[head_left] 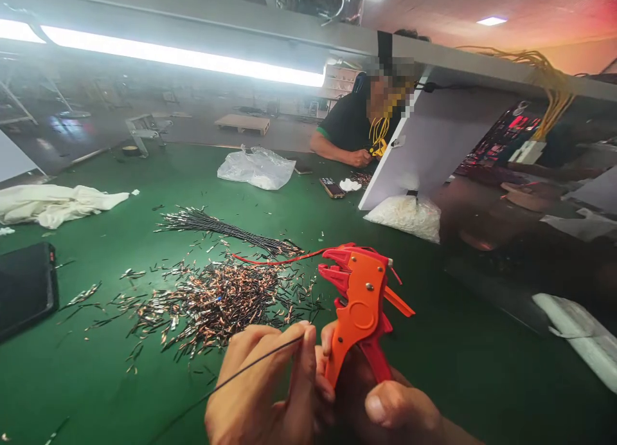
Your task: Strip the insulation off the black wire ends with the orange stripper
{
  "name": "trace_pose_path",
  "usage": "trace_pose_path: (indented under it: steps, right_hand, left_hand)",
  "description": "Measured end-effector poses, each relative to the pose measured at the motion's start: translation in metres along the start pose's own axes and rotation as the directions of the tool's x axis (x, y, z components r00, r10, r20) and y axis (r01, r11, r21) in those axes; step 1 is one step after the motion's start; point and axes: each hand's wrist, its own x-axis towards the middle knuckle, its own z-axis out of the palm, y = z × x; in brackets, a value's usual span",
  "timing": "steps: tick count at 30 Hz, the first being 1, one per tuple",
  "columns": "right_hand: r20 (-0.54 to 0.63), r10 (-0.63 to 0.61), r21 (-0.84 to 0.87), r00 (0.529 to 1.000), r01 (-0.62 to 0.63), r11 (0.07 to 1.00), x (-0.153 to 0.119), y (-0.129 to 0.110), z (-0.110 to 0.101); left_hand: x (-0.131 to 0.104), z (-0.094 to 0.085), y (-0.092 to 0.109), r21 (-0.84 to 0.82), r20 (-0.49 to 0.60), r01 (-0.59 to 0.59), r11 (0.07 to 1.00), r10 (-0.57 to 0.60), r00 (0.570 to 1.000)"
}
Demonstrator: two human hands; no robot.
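Note:
My left hand (263, 390) pinches a thin black wire (245, 370) between thumb and forefinger, near the wire's upper end. The wire trails down to the lower left. My right hand (400, 406) is wrapped round the handles of an orange and red wire stripper (361, 297), held upright with its jaws to the left and parted. The two hands are close together. Left of the tool lies a heap of short black and copper wire scraps (226, 300). Behind the heap is a bundle of black wires (226, 229). A red wire (289, 260) runs from the tool's top to the left.
A phone (26, 287) lies on the green table (120, 381) at the left, a white cloth (58, 204) behind it. Farther back are a plastic bag (258, 167) and another phone (331, 188). Across the table, a person (344, 127) holds yellow wires beside a slanted panel (434, 143).

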Motion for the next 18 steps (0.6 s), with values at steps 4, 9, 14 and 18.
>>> trace_pose_path:
  steps: [4,9,14,18]
  right_hand:
    - [0.016,0.015,-0.038,1.000,-0.015,0.999,0.000,0.000,-0.005]
    - [0.047,0.023,-0.008,0.999,-0.023,1.000,-0.002,0.007,-0.006]
    - [0.074,0.043,-0.024,0.996,-0.042,0.999,-0.004,0.010,-0.006]
    - [0.048,0.047,-0.117,0.998,-0.041,0.992,0.000,0.003,0.001]
  left_hand:
    - [-0.001,0.004,-0.001,-0.042,0.042,-0.025,0.999,0.027,0.999]
    - [0.000,-0.012,-0.018,0.175,-0.045,-0.162,0.971,0.172,0.984]
    - [0.001,-0.012,-0.014,0.194,-0.143,-0.106,0.975,0.135,0.980]
    - [0.002,-0.015,-0.012,0.205,-0.046,-0.140,0.969,0.152,0.987]
